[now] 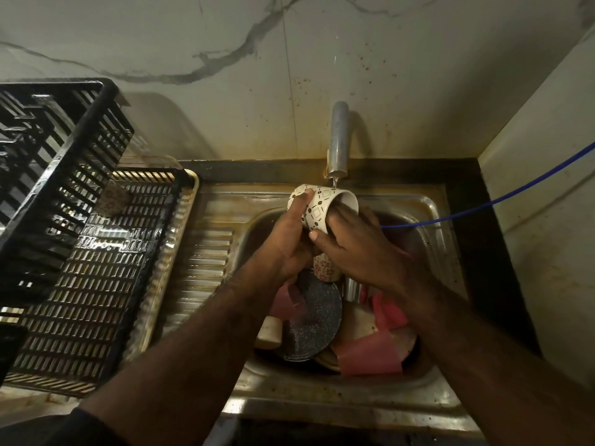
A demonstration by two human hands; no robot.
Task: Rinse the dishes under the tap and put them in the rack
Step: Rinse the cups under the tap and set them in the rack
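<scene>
Near: sink basin (431,214) holds unrinsed items stacked together: speckled dark lid (314,320), pink plastic pieces (370,352), a floral cup (325,267) under the hands.

Mid: patterned mug (322,204) held tilted on its side, mouth facing right, just below the tap (338,140), so the thin stream strikes its upper wall. Left hand (289,239) grips the mug's base end, fingers curled round it. Right hand (354,239) has fingers reaching into the mouth, thumb pressed on the outer wall, probably rubbing the inside while rinsing.

Left: black slatted dish rack (96,278) on the drainboard, beside the sink, likely for short transfers. A black crate (64,140) leans over its far end.
</scene>
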